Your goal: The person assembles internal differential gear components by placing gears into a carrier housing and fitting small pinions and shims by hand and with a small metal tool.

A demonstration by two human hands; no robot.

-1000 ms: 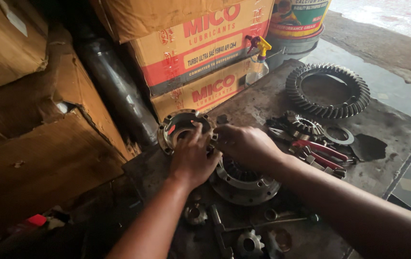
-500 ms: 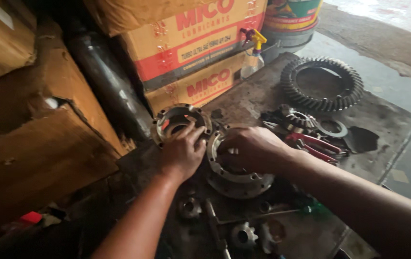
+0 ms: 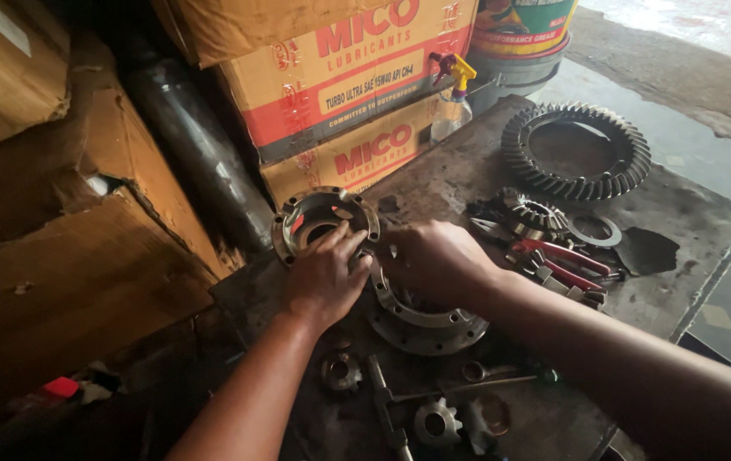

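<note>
Both hands work on a round flanged metal housing [image 3: 423,320] lying on a greasy metal workbench [image 3: 690,230]. My left hand [image 3: 324,275] rests on its left rim, fingers curled and reaching toward the middle. My right hand [image 3: 435,260] covers the housing's top, fingers bent down into it; what they hold is hidden. Just behind the hands sits a second round housing half [image 3: 324,220] with a hollow centre and bolt holes.
A large toothed ring gear [image 3: 576,151] lies at the back right. Red-handled pliers [image 3: 564,260], a small bevel gear [image 3: 535,213] and a washer [image 3: 594,229] sit to the right. Small gears [image 3: 435,423] and a tool lie near me. Cardboard boxes [image 3: 348,85] and a spray bottle [image 3: 451,102] stand behind.
The view has shifted slightly. My left hand has slid from the rear housing half onto the front housing's rim. My right hand stays on top of the housing.
</note>
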